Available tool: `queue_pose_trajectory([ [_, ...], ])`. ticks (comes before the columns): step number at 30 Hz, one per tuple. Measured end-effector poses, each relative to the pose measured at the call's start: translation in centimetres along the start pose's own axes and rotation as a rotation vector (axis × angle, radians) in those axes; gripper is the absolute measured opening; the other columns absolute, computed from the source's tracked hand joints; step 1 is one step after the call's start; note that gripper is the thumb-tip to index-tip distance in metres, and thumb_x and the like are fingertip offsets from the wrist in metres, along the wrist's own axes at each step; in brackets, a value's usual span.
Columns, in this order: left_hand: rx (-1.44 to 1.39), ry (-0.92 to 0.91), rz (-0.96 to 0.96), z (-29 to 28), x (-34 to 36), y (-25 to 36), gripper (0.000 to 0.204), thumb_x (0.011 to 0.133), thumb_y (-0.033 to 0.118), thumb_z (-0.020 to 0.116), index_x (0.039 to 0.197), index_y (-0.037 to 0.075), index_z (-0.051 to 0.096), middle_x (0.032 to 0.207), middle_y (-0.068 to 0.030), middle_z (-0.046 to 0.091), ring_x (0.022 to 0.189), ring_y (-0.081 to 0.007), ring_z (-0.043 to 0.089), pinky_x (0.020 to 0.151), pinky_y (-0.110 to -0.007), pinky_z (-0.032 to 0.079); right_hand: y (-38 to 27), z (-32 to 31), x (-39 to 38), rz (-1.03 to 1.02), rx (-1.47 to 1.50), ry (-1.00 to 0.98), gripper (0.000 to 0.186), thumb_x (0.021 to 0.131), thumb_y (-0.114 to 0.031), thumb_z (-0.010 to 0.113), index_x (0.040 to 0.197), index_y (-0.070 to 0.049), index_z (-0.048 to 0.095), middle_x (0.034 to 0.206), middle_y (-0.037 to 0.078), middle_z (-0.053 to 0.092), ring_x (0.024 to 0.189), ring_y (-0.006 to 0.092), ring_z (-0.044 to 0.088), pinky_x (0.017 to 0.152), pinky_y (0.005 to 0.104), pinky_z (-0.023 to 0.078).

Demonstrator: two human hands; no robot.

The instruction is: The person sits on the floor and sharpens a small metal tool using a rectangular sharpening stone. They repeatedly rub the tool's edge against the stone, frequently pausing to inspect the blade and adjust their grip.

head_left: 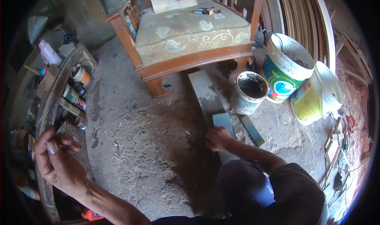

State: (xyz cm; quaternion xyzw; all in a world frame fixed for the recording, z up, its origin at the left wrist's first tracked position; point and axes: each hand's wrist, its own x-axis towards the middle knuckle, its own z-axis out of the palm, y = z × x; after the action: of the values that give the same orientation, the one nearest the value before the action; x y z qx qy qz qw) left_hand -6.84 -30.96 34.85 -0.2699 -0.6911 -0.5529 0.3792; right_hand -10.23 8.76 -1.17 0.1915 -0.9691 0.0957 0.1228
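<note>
My left hand (59, 159) is raised at the left, its fingers loosely curled and apart, with nothing visible in it. It hangs above and beside a low wooden shelf (53, 102). My right hand is out of view. Below me crouches another person in a dark cap (237, 185) and dark shirt. That person's hand (219, 139) rests at the near end of a blue-grey rectangular block (223, 121), which lies on a long grey board (204, 91). What the fingers grip there is hidden. To its right lies a narrow grey bar (252, 131).
A wooden armchair (194, 59) with a patterned cushion stands ahead. Right of the board are a stained small bucket (247, 100), a green-labelled bucket (277, 80) and a yellow-labelled bucket (308, 106). Long timber strips (301, 27) lean behind. Cans (81, 75) fill the left shelf.
</note>
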Motion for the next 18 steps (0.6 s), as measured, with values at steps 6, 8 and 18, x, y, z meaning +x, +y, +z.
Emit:
queue_pose_trajectory([
  [6,-0.038,0.159,0.021,0.5,0.5,-0.4,0.031,0.102,0.023,0.053,0.12,-0.002,0.06,0.073,-0.0066,0.06,0.063,-0.0111,0.051,0.061,-0.024,0.043,2.6,1.4,1.4,0.196,-0.074,-0.004,0.018,0.076,-0.031,0.062,0.07,-0.014,0.064,0.072,0.009,0.066,0.067,0.0297,0.067,0.053,0.0437,0.054],
  [8,0.002,0.02,-0.008,0.1,-0.4,-0.5,0.028,0.102,0.023,0.055,0.118,0.001,0.062,0.082,-0.0061,0.062,0.068,-0.0116,0.052,0.065,-0.024,0.042,-0.5,0.2,-1.1,0.002,0.008,0.051,0.019,0.077,-0.031,0.062,0.071,-0.013,0.064,0.075,0.01,0.066,0.069,0.0308,0.067,0.056,0.0446,0.055],
  [18,-0.003,0.056,-0.031,-2.3,-0.6,0.4,0.027,0.103,0.02,0.054,0.12,0.002,0.062,0.082,-0.0065,0.061,0.067,-0.0127,0.052,0.064,-0.026,0.042,0.7,-1.8,-1.7,0.065,0.025,-0.05,0.02,0.074,-0.032,0.065,0.075,-0.012,0.064,0.084,0.01,0.066,0.08,0.0313,0.067,0.069,0.0471,0.055],
])
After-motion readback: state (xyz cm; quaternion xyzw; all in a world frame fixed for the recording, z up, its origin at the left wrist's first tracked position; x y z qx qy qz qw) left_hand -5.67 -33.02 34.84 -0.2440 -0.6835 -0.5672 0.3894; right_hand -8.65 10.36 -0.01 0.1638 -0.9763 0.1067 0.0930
